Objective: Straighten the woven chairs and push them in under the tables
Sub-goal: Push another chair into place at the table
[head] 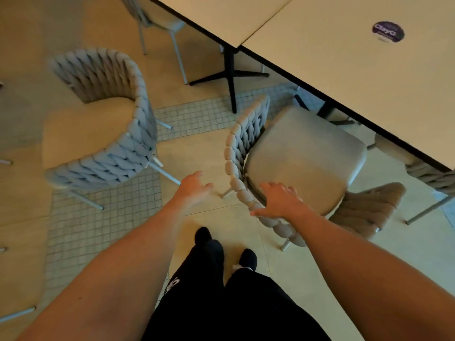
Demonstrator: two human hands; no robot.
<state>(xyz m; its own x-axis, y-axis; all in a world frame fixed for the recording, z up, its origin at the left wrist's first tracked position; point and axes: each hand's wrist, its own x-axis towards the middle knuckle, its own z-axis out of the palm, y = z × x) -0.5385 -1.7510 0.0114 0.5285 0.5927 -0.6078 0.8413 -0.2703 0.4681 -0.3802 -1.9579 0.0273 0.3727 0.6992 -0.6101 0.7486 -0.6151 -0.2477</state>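
Over rope-woven curved chair back, hands, seemingly unclosed.

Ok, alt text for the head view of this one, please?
Seen from above, a person's right hand rests open on the curved woven back of a chair angled beside a pale table, while the left hand hovers open just left of it. A second woven chair stands out on the floor to the left.

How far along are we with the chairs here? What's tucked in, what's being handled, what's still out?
Done: nothing looks fully tucked. In hand: the right hand rests on the woven back of the near chair, seat only partly under the table; the left hand reaches toward it, open. Left: the chair on the left stands out on the floor.
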